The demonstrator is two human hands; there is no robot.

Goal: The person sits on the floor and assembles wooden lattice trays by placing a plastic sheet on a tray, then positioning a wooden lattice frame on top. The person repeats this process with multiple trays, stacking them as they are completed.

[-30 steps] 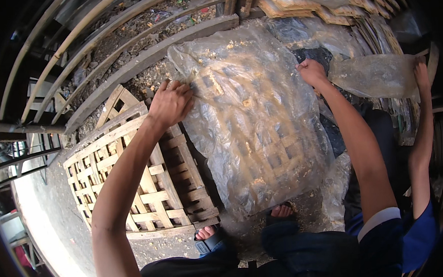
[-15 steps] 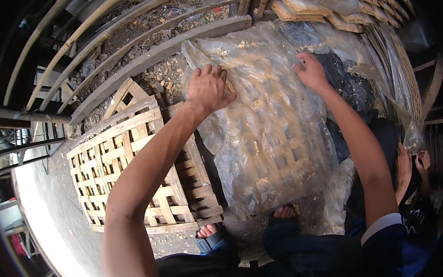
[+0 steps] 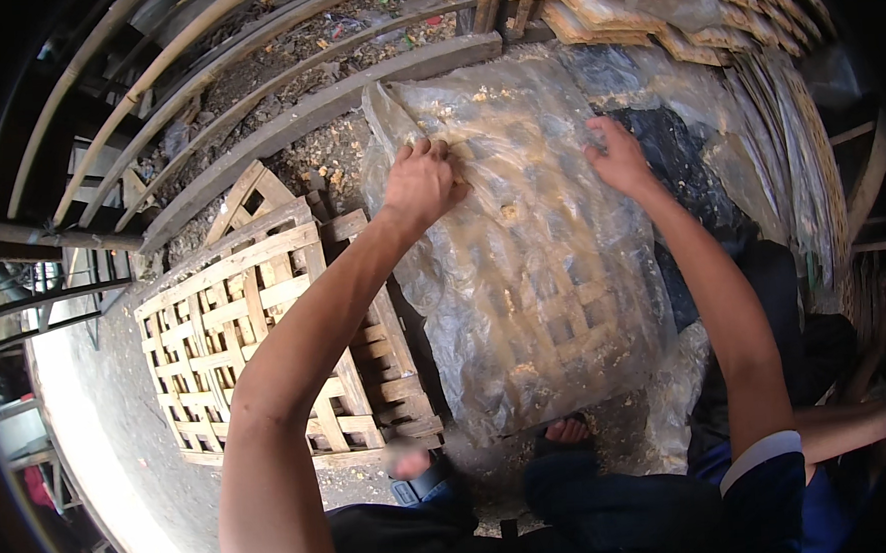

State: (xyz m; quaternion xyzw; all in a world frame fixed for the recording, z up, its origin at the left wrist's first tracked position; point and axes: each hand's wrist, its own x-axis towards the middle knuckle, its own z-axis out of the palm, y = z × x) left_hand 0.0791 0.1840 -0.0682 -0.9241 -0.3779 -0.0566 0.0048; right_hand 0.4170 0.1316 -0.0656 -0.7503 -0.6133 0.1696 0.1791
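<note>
A clear, crinkled plastic sheet (image 3: 552, 261) lies over a woven wooden lattice rack, whose slats show through it; yellowish crumbs are scattered on and under the film. Near the sheet's upper left, my left hand (image 3: 422, 185) has its fingers curled down and closed on the plastic. By the upper right edge, my right hand (image 3: 619, 157) is held with thumb and forefinger apart, at or just above the film; contact there is unclear. Left of the sheet, further bare lattice racks (image 3: 231, 338) lie overlapping on the ground.
Dark plastic (image 3: 669, 154) borders the sheet on the right. Stacked covered boards (image 3: 600, 13) stand at the far right. A wooden beam (image 3: 324, 107) and bamboo poles run across the far left. My sandalled feet (image 3: 568, 430) are at the near edge. Another person's arm (image 3: 852, 428) shows at lower right.
My left hand has shifted slightly right and nearer, its fingers curling tighter. My right hand has moved slightly. The other person's hands at the right have left their place; a forearm now shows lower down.
</note>
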